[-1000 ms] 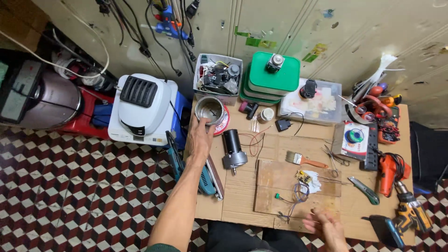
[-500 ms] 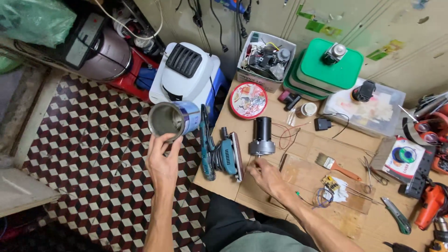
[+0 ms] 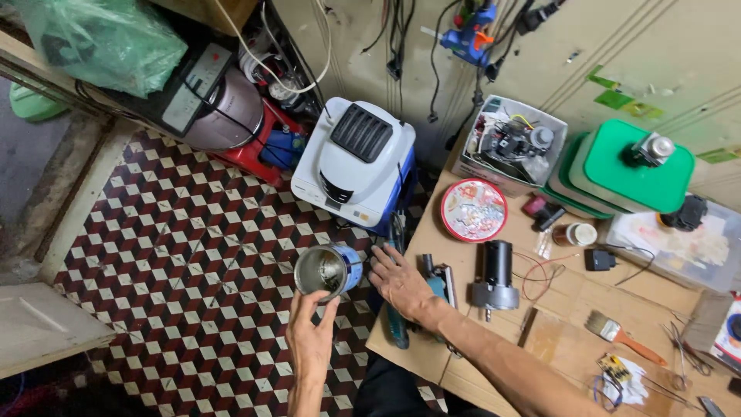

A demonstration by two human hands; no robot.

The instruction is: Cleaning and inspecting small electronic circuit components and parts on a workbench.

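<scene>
Teal sander (image 3: 401, 324) mostly hidden under the right hand (image 3: 401, 282), inside of the metal can (image 3: 323, 270) too dim to tell, tabletop (image 3: 571, 309) cut off right of the sander, loose bits in the grey parts box (image 3: 511, 143) beyond the sander too small to name

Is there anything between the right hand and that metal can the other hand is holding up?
Nothing visible. The left hand holds the metal can over the tiled floor. The right hand rests on the teal power tool at the table's edge, with only open air between it and the can.
</scene>
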